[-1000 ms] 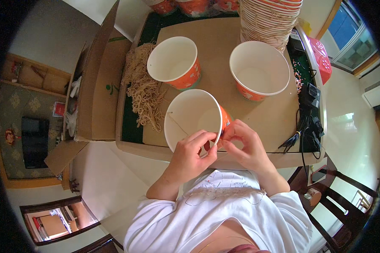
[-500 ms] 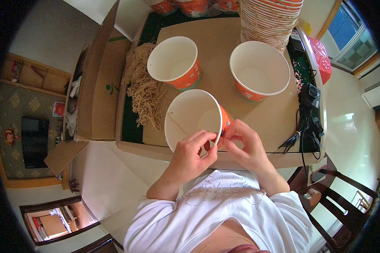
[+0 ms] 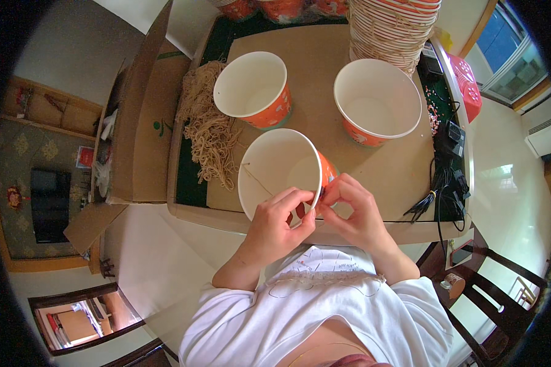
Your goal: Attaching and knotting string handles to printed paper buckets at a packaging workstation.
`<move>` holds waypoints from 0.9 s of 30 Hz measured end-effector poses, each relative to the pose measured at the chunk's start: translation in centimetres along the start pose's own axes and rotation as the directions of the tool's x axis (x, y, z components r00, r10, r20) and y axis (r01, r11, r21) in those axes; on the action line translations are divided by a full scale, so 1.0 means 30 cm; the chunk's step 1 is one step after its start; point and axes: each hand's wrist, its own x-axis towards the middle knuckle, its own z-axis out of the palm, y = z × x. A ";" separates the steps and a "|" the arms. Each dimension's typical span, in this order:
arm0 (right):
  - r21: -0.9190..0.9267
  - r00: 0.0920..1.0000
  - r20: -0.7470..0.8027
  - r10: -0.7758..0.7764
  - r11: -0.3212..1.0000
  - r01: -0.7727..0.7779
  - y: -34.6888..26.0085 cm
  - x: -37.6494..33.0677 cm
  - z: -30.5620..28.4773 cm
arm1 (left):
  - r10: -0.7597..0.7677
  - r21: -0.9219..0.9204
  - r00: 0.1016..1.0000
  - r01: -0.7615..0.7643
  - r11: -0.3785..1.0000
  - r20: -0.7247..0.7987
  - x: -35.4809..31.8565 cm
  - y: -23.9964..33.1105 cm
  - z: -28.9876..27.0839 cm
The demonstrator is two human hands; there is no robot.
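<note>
1. Through the head view I see the person's left hand [image 3: 283,220] at the near-right part of the rim of a round paper bucket with a white inside and an orange patterned outside [image 3: 281,162]. Its thumb and fingers are clamped on that rim.
2. I see the right hand [image 3: 356,211] just outside the same rim, facing the left hand. Its thumb and forefinger draw close to each other by the orange wall; what lies between their tips is hidden, so I cannot tell whether they grip anything.
3. The held bucket is at the table's near edge, tilted with its mouth toward my camera.
4. Inside it, a thin tan strand of string [image 3: 258,178] slants down toward the left hand's fingers.
5. Beyond it, I make out a second white-and-orange bucket [image 3: 254,85] to the left and a third white-and-orange bucket [image 3: 376,101] to the right, both on a flat brown cardboard sheet [image 3: 389,183].
6. A loose heap of tan string [image 3: 211,131] lies left of the buckets, next to an open brown cardboard box [image 3: 153,128].
7. Far right, I find a tall stack of nested buckets [image 3: 392,37] and, nearer, a bundle of black cables [image 3: 439,189].
</note>
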 end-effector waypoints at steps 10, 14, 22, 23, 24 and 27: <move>0.012 0.999 -0.026 -0.030 0.999 0.031 -0.015 0.006 -0.003 | -0.009 0.002 1.000 0.009 1.000 0.011 0.002 0.007 -0.003; 0.075 0.999 -0.026 0.028 0.997 -0.026 -0.006 0.005 -0.001 | -0.002 0.004 1.000 0.002 1.000 0.018 0.003 0.006 -0.002; 0.097 0.999 -0.020 0.034 0.995 -0.032 0.005 0.006 -0.002 | -0.007 -0.009 0.999 0.007 1.000 0.032 0.007 0.001 -0.001; 0.087 0.999 -0.021 0.025 0.996 -0.023 0.007 0.006 -0.003 | 0.018 -0.013 1.000 -0.018 1.000 0.023 0.006 -0.012 0.000; 0.077 1.000 -0.022 0.015 0.997 -0.014 0.007 0.006 -0.003 | 0.044 -0.017 0.999 -0.044 0.999 0.013 0.006 -0.018 0.001; 0.063 1.000 -0.019 0.004 0.998 -0.003 -0.003 0.008 -0.007 | 0.041 0.036 0.999 -0.042 0.998 0.036 0.009 -0.020 0.004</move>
